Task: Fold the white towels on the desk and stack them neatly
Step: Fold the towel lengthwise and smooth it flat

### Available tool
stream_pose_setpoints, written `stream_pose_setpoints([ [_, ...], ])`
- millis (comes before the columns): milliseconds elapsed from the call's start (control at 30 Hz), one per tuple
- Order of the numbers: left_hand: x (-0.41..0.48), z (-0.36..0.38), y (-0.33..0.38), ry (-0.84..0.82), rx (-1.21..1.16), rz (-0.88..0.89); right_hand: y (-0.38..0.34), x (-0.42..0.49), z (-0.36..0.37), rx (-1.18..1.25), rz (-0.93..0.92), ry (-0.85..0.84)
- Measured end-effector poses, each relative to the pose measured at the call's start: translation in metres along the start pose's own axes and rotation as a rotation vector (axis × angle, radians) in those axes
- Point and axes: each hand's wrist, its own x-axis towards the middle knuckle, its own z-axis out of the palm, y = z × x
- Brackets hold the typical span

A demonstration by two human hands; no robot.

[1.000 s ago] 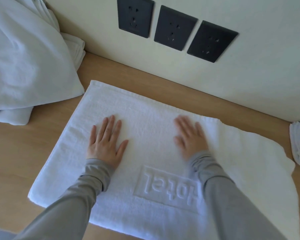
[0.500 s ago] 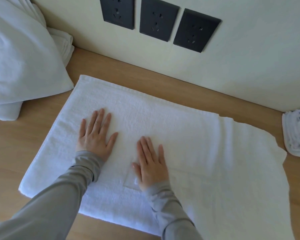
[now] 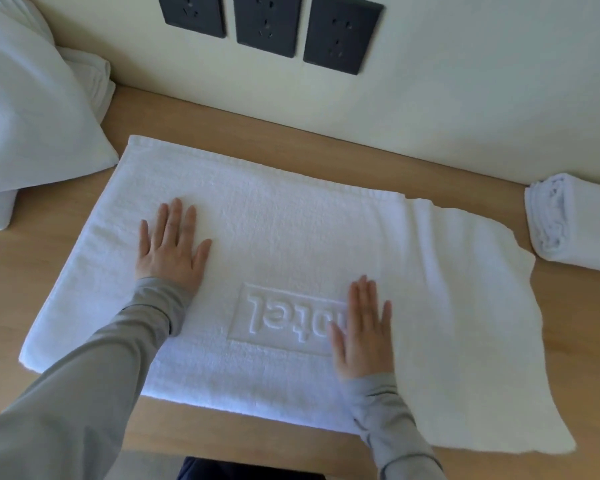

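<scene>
Head view: a white towel (image 3: pixel 291 237) lies spread on the wooden table (image 3: pixel 14 265), in the middle, just short of the wall; its long axis runs left to right, the left end nearer the person than the far right corner; the embossed "Hotel" panel reads upside down from here, so the tops of the letters point toward the person. Both hands lie flat on it, gripping nothing; the left hand (image 3: pixel 172 247) presses the left half with fingers straight and slightly spread; the right hand (image 3: pixel 362 334) presses on the right edge of the panel, fingers straight and together. The cloth looks thick, soft and light, limp rather than stiff; the right end lies rumpled; I judge the corners or a short edge the best hold for a fold. A folded towel (image 3: pixel 575 223) sits near the right end; heaped white linen (image 3: pixel 32 116) lies to the left.
</scene>
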Motion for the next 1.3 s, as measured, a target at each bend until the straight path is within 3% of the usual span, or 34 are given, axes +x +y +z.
stream_pose_setpoints([
  [100,-0.024,-0.001,0.041,0.006,-0.097,0.017,-0.047,-0.028,0.018,0.018,-0.278,-0.106],
  [233,-0.07,0.012,0.095,-0.058,-0.08,0.218,-0.033,-0.047,0.027,0.003,-0.346,-0.176],
  [333,-0.072,0.019,0.091,-0.054,-0.036,0.216,0.026,-0.054,0.019,-0.065,-0.265,-0.169],
  [533,-0.072,0.022,0.094,-0.041,0.0,0.208,0.14,-0.071,-0.008,-0.082,0.077,-0.148],
  [700,-0.075,0.017,0.116,-0.043,-0.057,0.172,0.141,-0.074,-0.006,-0.055,0.102,-0.101],
  [933,-0.102,0.034,0.216,-0.107,-0.062,0.343,0.143,-0.075,-0.005,-0.043,0.095,-0.07],
  [1300,-0.103,0.033,0.222,-0.124,-0.008,0.368,0.145,-0.077,-0.002,-0.048,0.1,-0.078],
])
